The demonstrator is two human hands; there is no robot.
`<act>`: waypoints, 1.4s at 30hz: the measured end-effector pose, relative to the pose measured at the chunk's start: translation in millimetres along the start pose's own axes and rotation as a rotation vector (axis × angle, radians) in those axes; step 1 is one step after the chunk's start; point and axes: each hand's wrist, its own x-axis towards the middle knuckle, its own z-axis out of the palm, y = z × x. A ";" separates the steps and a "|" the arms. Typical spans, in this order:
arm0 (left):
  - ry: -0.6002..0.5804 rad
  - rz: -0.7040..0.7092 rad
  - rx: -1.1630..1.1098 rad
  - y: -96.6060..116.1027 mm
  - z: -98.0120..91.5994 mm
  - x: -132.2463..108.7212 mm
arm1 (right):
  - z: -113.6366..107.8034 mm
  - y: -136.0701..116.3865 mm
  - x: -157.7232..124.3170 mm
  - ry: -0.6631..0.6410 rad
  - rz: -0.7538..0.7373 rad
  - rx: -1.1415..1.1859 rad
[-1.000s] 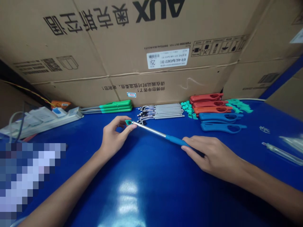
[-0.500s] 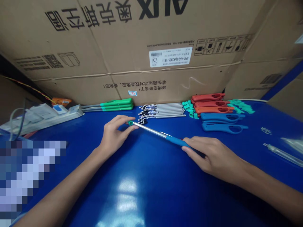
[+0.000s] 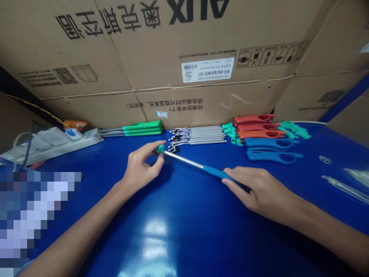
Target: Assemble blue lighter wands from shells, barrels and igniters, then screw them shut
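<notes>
In my right hand (image 3: 248, 184) is a long-reach lighter with a blue handle (image 3: 213, 171) and a slim metal tube (image 3: 184, 159). Its fingers are closed around the handle, and the tube points up and left. My left hand (image 3: 145, 161) pinches a small green plastic piece (image 3: 160, 148) between thumb and forefinger. That piece is right by the tube's tip; whether they touch I cannot tell. Behind it lies a row of metal tubes (image 3: 206, 134) with wires at their left ends.
Red and orange handle shells (image 3: 253, 126) and blue handle shells (image 3: 272, 156) lie back right, beside loose green pieces (image 3: 296, 130). Green-handled lighters (image 3: 142, 128) and a white power strip (image 3: 54, 145) are back left. A large cardboard box (image 3: 161, 73) closes off the blue table's far side.
My left hand's fingertips and grip on the green piece have shifted slightly; the piece has turned and shows more of its face. My right hand and the lighter are almost still.
</notes>
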 end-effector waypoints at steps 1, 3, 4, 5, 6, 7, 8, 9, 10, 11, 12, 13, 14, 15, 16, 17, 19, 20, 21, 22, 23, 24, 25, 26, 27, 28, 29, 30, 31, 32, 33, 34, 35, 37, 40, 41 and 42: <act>0.006 -0.007 -0.009 -0.2 0.6 -0.1 | 0.0 0.1 0.2 0.001 -0.001 0.000; 0.013 -0.028 -0.015 -0.5 1.4 0.0 | -0.2 0.0 0.6 0.006 0.003 0.001; 0.017 -0.038 -0.011 -0.4 1.6 0.1 | -0.4 -0.2 0.8 0.002 0.008 0.003; 0.021 -0.048 -0.003 -0.2 1.5 0.3 | -0.5 -0.3 1.0 0.000 0.014 0.005; 0.023 -0.056 0.003 0.1 1.3 0.6 | -0.5 -0.4 1.2 -0.001 0.018 0.006; 0.022 -0.063 0.004 0.5 1.0 0.9 | -0.4 -0.4 1.2 -0.001 0.019 0.008; 0.019 -0.066 -0.003 0.9 0.5 1.2 | -0.2 -0.2 1.1 0.000 0.018 0.008; 0.016 -0.069 -0.017 1.1 0.1 1.5 | 0.1 0.0 0.8 0.004 0.014 0.009; 0.011 -0.072 -0.035 1.3 -0.3 1.7 | 0.5 0.3 0.4 0.014 0.007 0.010; 0.008 -0.075 -0.054 1.3 -0.6 1.9 | 0.8 0.6 0.0 0.023 0.000 0.009; 0.007 -0.077 -0.069 1.3 -0.8 2.0 | 0.9 0.7 -0.5 0.027 -0.005 0.007; 0.009 -0.079 -0.079 1.2 -1.0 2.1 | 0.9 0.7 -0.9 0.029 -0.007 0.005; 0.012 -0.082 -0.085 1.1 -1.0 2.2 | 0.8 0.5 -1.2 0.025 -0.006 0.003; 0.017 -0.084 -0.090 1.0 -1.0 2.2 | 0.5 0.1 -1.4 0.022 -0.002 0.001; 0.024 -0.085 -0.093 1.0 -0.9 2.3 | 0.2 -0.3 -1.4 0.016 0.003 -0.002; 0.031 -0.088 -0.095 1.0 -0.9 2.3 | 0.0 -0.9 -1.2 0.013 0.005 -0.005; 0.038 -0.091 -0.093 0.8 -1.0 2.0 | -0.2 -1.6 -0.6 0.017 0.000 -0.014; 0.038 -0.090 -0.089 0.6 -1.0 1.7 | -0.1 -1.6 -0.3 0.022 -0.005 -0.020; 0.037 -0.086 -0.087 0.3 -1.1 1.3 | 0.1 -1.5 -0.1 0.027 -0.010 -0.027; 0.033 -0.078 -0.086 0.0 -1.0 0.8 | 0.5 -1.2 0.0 0.029 -0.013 -0.034; 0.028 -0.064 -0.086 -0.2 -0.9 0.2 | 0.8 -0.7 0.1 0.032 -0.013 -0.040; 0.025 -0.045 -0.087 -0.3 -0.7 -0.5 | 1.1 -0.2 0.0 0.033 -0.012 -0.044; 0.021 -0.024 -0.087 -0.1 -0.5 -1.1 | 1.3 0.2 -0.1 0.036 -0.009 -0.047; 0.014 -0.001 -0.082 0.4 -0.4 -1.5 | 1.4 0.6 -0.3 0.038 -0.006 -0.048; 0.009 0.023 -0.071 1.3 -0.3 -1.8 | 1.3 0.8 -0.4 0.039 -0.005 -0.048; 0.003 0.048 -0.054 2.5 -0.4 -1.9 | 1.1 0.8 -0.5 0.041 -0.005 -0.048; 0.000 0.070 -0.032 4.1 -0.6 -1.7 | 0.7 0.6 -0.4 0.040 -0.005 -0.046; -0.003 0.091 -0.008 5.9 -1.0 -1.2 | 0.3 0.4 -0.3 0.036 -0.005 -0.042; -0.003 0.109 0.016 7.8 -1.5 -0.7 | -0.1 0.1 -0.2 0.033 -0.004 -0.039; 0.000 0.124 0.038 9.6 -2.1 0.0 | -0.3 -0.2 -0.2 0.032 -0.004 -0.035; 0.003 0.137 0.055 11.1 -2.7 0.7 | -0.4 -0.4 -0.1 0.034 -0.004 -0.034; 0.005 0.149 0.066 12.3 -3.1 1.2 | -0.3 -0.6 -0.2 0.038 -0.002 -0.034; 0.005 0.158 0.071 13.1 -3.4 1.5 | -0.1 -0.5 -0.4 0.044 -0.002 -0.035; -0.004 0.149 0.045 13.7 -3.2 1.6 | 0.4 -0.1 -0.8 0.046 -0.003 -0.034; -0.024 0.018 -0.099 14.8 -1.3 0.3 | 0.6 0.7 -1.0 0.028 0.005 -0.027; -0.032 -0.047 -0.161 15.9 -0.5 -0.2 | 0.4 0.9 -0.9 0.023 0.010 -0.025; -0.041 -0.109 -0.218 17.6 0.1 -0.7 | 0.1 0.9 -0.7 0.023 0.017 -0.022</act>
